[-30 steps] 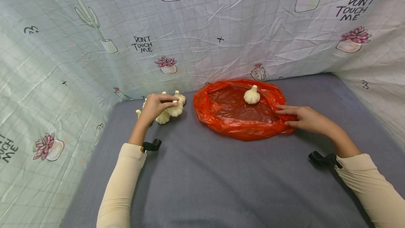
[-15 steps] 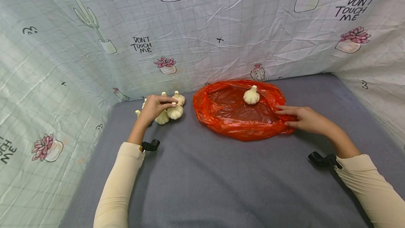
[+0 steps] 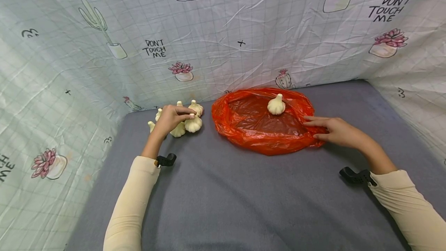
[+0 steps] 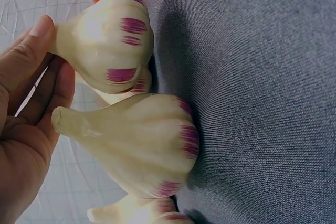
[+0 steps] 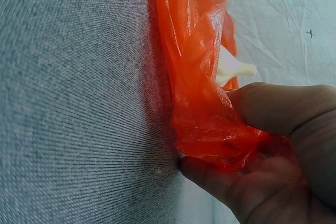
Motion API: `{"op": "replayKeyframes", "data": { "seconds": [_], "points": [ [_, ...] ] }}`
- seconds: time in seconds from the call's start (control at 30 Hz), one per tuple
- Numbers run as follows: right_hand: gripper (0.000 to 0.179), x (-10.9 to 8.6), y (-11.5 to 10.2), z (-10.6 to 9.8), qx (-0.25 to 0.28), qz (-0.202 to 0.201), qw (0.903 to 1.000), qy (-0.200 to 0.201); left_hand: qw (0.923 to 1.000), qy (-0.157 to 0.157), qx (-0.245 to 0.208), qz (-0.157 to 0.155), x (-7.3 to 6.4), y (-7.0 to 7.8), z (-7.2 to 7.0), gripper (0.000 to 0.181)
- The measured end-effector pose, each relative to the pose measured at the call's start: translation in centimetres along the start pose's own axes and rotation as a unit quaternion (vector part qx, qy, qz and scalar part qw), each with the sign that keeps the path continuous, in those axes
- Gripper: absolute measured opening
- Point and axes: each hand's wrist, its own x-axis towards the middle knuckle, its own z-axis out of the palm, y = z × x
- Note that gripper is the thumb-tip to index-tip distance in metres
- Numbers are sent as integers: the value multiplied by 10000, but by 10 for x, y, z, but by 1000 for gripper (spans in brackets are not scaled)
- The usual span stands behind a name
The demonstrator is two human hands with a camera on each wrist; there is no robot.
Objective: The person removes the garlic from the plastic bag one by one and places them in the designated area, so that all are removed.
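My left hand pinches the stem of a garlic bulb between thumb and fingers. The bulb is pale with purple streaks; whether its base touches the cloth I cannot tell. Close beside it another garlic bulb sits upright on the cloth, its stem near my palm. Several more bulbs cluster there, partly hidden by the hand. My right hand holds the right side of an open red plastic bag, thumb inside the rim and fingers outside. One garlic bulb stands inside the bag, toward the back.
A grey cloth covers the table. Behind and at both sides hangs a pale printed curtain, near the back of the bag and the garlic cluster. Each wrist wears a black camera mount.
My left hand has lowered the pinched garlic bulb slightly toward the cloth, beside the other bulbs. The right hand and the bag have stayed put.
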Motion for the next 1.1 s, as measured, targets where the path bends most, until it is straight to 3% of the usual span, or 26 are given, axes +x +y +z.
{"op": "replayKeyframes", "data": {
  "seconds": [0.2, 0.7, 0.9, 1.1],
  "points": [
    [45, 0, 1, 0, 22, 19, 10000, -4, 9995, -112, 274, 128, 1, -3, 1, 15],
    [45, -1, 3, 1, 37, 68, 10000, -1, 9988, -148, 419, -192, 0, -6, -1, 17],
    [45, -2, 3, 2, -19, 42, 10000, 12, 9981, -374, 429, -229, 2, -3, -4, 19],
    [45, -2, 4, 3, 8, 38, 10000, -13, 9949, -796, 602, -175, 5, 3, -6, 22]
  ]
}}
